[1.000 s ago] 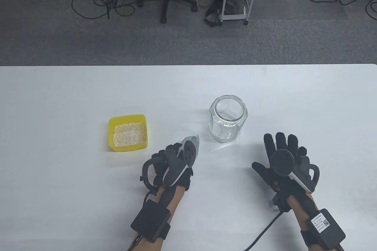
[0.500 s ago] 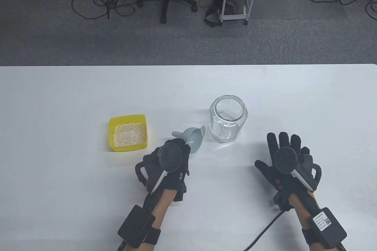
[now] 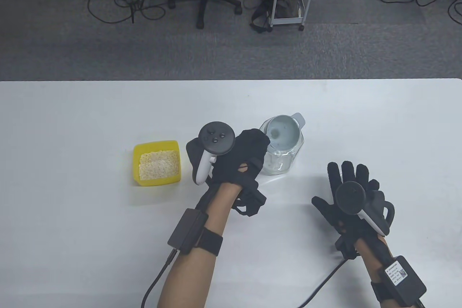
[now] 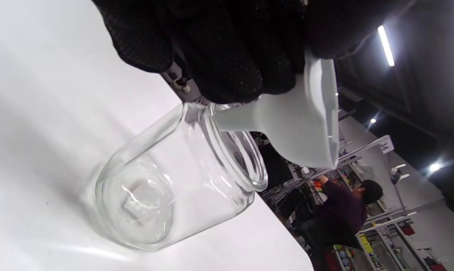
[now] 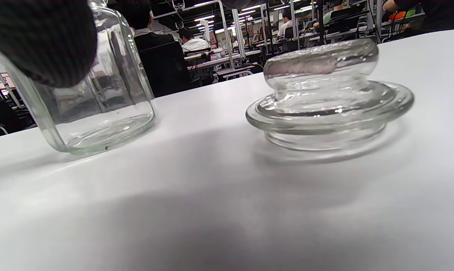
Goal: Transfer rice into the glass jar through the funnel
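Note:
A clear glass jar [image 3: 279, 163] stands open at mid table. My left hand [image 3: 260, 141] grips a pale grey funnel [image 3: 283, 131] by its rim and holds it over the jar mouth. In the left wrist view the funnel [image 4: 304, 124] is tilted, with its spout just inside the rim of the jar [image 4: 174, 188]. A yellow bowl [image 3: 136, 174] of rice [image 3: 158, 164] sits left of the jar. My right hand [image 3: 348, 178] rests on the table to the jar's right with spread fingers and holds nothing.
A glass lid [image 5: 324, 101] lies on the table near the jar [image 5: 95, 113] in the right wrist view; in the table view my right hand hides it. The table's far edge [image 3: 231, 79] runs behind the jar.
My left hand picked the funnel up off the table in front of the jar and carried it up onto the jar mouth. The right hand stayed almost still.

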Available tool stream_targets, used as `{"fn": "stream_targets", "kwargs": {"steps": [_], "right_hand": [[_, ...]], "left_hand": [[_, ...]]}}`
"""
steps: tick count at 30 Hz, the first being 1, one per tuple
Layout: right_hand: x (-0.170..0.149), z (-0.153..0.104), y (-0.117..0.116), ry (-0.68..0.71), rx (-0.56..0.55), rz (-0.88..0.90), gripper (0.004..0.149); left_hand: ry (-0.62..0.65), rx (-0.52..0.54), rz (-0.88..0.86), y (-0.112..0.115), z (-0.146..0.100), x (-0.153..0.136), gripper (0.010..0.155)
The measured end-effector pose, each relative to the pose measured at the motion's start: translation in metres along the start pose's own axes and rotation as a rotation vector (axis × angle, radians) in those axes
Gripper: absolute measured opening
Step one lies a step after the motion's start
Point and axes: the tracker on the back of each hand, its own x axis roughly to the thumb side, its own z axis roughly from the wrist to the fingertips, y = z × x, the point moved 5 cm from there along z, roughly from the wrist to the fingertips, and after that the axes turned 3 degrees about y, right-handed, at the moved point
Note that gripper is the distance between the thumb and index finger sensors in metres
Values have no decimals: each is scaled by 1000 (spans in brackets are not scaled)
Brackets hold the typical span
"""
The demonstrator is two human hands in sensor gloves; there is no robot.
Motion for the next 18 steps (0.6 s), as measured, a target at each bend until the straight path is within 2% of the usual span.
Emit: {"fn": "stream_targets", "kwargs": {"steps": [7,10,14,18], "right_hand": [[-3,1,-1,-9,7,12,93],[-1,2,-2,-7,5,-3,93],[2,3,-4,1,9,-19,93],[3,3,-6,1,14,-27,93]], "left_hand": [[-147,-115,-77,20,27,-23,44],[-209,-99,-40,20,30,-31,44],[-232,-114,-6,23,32,-29,45],[-282,-55,76,20,34,-27,45]]}}
